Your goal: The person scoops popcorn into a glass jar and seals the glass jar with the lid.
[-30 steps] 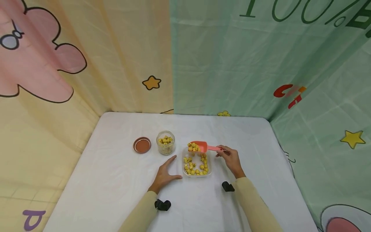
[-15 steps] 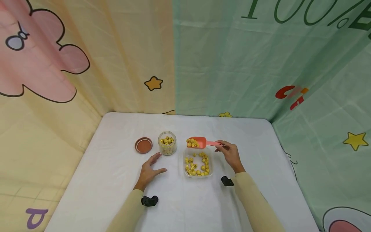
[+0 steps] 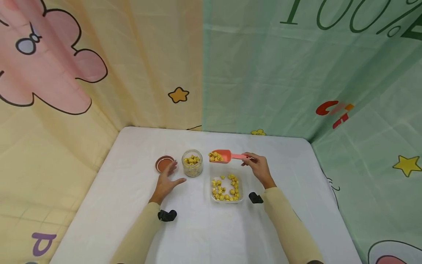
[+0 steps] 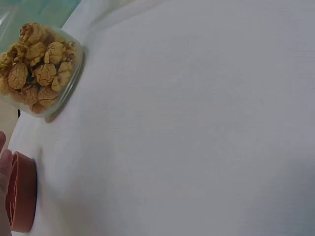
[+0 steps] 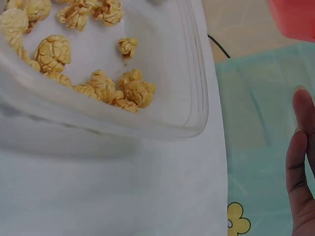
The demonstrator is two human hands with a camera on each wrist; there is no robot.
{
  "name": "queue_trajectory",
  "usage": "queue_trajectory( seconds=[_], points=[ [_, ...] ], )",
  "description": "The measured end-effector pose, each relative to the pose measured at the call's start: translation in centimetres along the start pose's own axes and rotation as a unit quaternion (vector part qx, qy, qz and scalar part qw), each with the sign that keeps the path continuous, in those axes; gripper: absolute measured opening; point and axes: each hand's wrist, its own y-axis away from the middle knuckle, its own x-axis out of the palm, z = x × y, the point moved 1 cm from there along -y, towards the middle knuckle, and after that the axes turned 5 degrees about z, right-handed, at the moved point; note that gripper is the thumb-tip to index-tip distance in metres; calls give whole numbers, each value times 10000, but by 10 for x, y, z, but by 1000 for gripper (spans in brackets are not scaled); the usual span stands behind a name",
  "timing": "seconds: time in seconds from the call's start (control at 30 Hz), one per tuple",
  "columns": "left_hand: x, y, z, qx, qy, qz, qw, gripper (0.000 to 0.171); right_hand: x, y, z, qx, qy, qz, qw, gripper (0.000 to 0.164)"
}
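Observation:
My right hand [image 3: 258,168] grips the handle of a red-orange scoop [image 3: 225,155], held level with yellow popcorn [image 3: 215,157] in its bowl. Below and nearer to me, a clear square plastic container [image 3: 242,193] holds more popcorn along its sides, seen close in the right wrist view. To the left stands a clear glass jar [image 3: 192,171], partly filled with popcorn. My left hand [image 3: 165,185] is beside the jar, fingers spread and thumb apart, holding nothing. Its fingertips overlap the brown jar lid [image 3: 163,164] in the head view; the left wrist view shows the lid's rim [image 4: 24,191].
A white cloth covers the table [image 3: 197,227]. Printed curtains [image 3: 250,73] rise behind its far edge and along both sides. Black wrist cameras sit on both of my wrists, the left one [image 3: 167,215] close over the cloth.
The scoop with popcorn has risen away from the square container, moving up and left toward the jar. My left hand has left the container's side and moved left to beside the jar.

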Motion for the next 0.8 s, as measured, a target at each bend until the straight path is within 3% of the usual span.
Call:
queue_trajectory(
  seconds=[0.37,0.67,0.8],
  points=[
    [-1,-24,-21,-345,-66,162,9993,93,14,-23,13,-320,-84,195,9993,27],
    [7,-35,-26,-329,-176,392,9985,94,26,-33,13,-270,-172,317,9990,26],
    [11,-38,-28,-473,-180,394,9979,94,31,-35,16,-295,-132,355,9988,25]
  ],
)
